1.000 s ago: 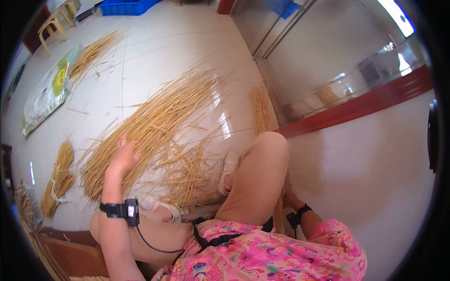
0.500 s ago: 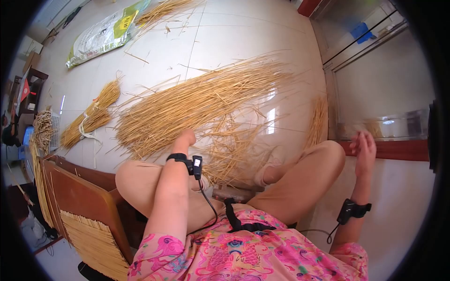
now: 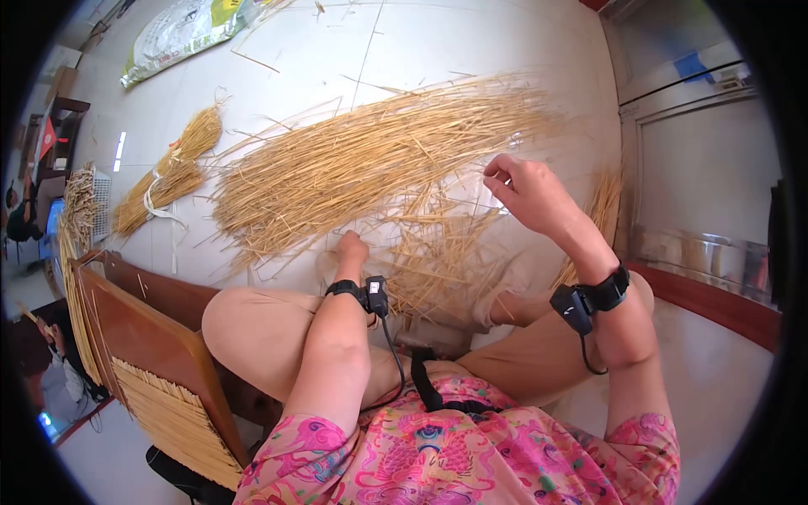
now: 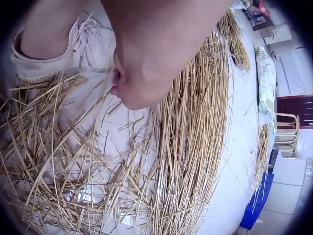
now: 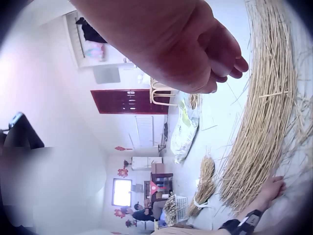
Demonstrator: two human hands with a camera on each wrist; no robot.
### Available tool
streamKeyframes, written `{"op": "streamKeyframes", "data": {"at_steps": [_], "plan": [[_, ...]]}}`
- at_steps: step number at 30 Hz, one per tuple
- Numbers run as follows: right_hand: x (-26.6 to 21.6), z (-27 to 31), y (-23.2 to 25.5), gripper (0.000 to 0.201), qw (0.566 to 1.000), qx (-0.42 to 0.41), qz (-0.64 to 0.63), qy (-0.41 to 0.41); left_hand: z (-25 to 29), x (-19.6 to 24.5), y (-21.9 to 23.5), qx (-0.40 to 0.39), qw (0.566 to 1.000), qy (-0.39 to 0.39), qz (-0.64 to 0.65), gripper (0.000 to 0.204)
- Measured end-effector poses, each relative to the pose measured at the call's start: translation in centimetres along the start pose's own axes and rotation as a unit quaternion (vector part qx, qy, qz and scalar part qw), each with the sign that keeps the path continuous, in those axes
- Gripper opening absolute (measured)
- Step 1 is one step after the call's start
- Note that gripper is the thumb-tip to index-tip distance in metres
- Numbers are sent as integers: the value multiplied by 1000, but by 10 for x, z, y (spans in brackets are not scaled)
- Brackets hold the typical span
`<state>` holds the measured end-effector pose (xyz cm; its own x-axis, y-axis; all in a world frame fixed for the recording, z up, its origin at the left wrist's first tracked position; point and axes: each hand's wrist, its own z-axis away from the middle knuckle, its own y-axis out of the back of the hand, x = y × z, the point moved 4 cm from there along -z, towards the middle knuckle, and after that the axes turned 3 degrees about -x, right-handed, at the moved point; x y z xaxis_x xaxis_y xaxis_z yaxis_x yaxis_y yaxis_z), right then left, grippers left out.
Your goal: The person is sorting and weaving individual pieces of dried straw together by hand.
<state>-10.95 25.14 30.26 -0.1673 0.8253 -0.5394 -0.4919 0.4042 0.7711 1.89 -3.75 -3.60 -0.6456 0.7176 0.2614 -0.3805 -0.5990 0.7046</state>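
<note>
A long heap of golden straw (image 3: 353,151) lies across the floor, its stalks roughly side by side. Shorter loose stalks (image 3: 433,252) are scattered along its near side. My left hand (image 3: 352,247) is low by the heap's near edge, fingers curled down; I cannot tell whether a stalk is between them. In the left wrist view the back of that left hand (image 4: 146,73) hides most of its fingers. Raised above the right part of the scattered stalks, my right hand (image 3: 534,192) has loosely curled fingers. Nothing shows in that right hand (image 5: 205,54) in the right wrist view.
A tied straw bundle (image 3: 172,172) lies left of the heap, with a printed sack (image 3: 181,38) beyond. A wooden chair-like piece (image 3: 160,337) stands at my left. More straw (image 3: 604,202) lies by the glass panel (image 3: 707,168) at right. People sit at far left.
My right hand has come up from beside my right leg and swung forward and inward over the stalks. The left hand has drawn back from above the heap to its near edge. The view has turned left.
</note>
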Motion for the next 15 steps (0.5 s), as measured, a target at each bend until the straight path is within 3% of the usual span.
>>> {"op": "streamKeyframes", "data": {"at_steps": [3, 6, 9, 12, 15], "plan": [[4, 2, 4, 21, 999, -10, 36, -14, -1, 1, -1, -6, 1000, -14, 4, 20], [1, 3, 16, 22, 998, -1, 57, -32, 1, 9, -4, -57, 990, -124, 46, 19], [-4, 6, 21, 22, 996, 34, 78, -7, 9, 32, 1, -108, 975, -193, 8, 23], [-12, 9, 25, 22, 997, 31, 69, 4, 21, 50, 2, -98, 948, -295, -73, 25], [-14, 9, 24, 22, 996, 43, 80, 20, 38, 61, 1, -124, 948, -287, -53, 25]]}}
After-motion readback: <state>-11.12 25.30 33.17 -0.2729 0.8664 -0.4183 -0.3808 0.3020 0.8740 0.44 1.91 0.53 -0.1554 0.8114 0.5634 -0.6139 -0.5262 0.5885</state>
